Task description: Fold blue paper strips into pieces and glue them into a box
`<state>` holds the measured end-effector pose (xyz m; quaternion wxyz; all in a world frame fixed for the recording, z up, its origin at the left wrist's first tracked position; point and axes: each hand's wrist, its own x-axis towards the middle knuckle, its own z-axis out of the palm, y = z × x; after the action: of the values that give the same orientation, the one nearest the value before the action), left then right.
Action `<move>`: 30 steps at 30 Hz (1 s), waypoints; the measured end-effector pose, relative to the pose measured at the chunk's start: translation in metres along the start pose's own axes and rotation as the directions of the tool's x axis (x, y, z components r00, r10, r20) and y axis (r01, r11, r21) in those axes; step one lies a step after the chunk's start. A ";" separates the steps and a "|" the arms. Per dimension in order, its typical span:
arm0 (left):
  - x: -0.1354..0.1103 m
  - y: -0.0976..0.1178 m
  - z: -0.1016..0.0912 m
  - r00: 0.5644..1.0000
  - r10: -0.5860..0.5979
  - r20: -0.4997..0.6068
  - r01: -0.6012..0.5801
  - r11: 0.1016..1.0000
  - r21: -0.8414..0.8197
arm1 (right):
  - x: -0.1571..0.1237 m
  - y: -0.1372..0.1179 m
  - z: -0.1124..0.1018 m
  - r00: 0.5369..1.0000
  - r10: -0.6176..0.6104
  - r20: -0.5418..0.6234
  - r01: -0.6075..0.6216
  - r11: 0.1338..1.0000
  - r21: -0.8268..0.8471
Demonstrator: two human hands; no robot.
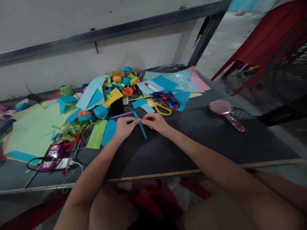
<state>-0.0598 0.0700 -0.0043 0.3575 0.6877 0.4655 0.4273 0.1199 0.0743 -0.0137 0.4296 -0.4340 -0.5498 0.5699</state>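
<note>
A narrow blue paper strip [143,130] runs between my hands, slanting over the dark tabletop. My left hand [126,127] pinches it between thumb and forefinger. The fingertips of my right hand [155,123] are closed right beside it, almost touching the left ones; whether they too grip the strip is hard to see. Just behind the left hand lies a purple pen [122,115]. Yellow-handled scissors [163,109] rest behind the right hand, close to a dark blue glue gun [165,95]. Blue paper [109,131] and a green paper piece [97,134] lie left of my left hand.
Folded paper pieces [127,92] are heaped at the back by the wall. Large pale green sheets [31,127] cover the left side, with a purple power strip [53,155] in front. A pink hairbrush [222,108] lies right. A red chair [261,41] and fan [290,67] stand beyond.
</note>
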 end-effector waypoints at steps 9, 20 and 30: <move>-0.005 0.007 0.004 0.969 -0.138 0.205 0.125 0.989 0.075 | -0.003 -0.010 0.000 0.999 -0.024 0.041 0.026 0.998 -0.060; -0.001 0.002 0.008 0.896 -0.243 0.373 0.313 0.940 -0.139 | -0.005 -0.005 0.004 0.998 -0.065 0.027 0.063 0.995 0.079; -0.003 0.000 0.010 0.962 -0.030 0.272 0.055 0.995 -0.082 | -0.003 0.000 -0.003 0.987 -0.163 0.008 0.164 0.986 -0.019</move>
<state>-0.0512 0.0657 -0.0089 0.4570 0.7130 0.4076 0.3416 0.1233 0.0725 -0.0141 0.4688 -0.3898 -0.5905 0.5287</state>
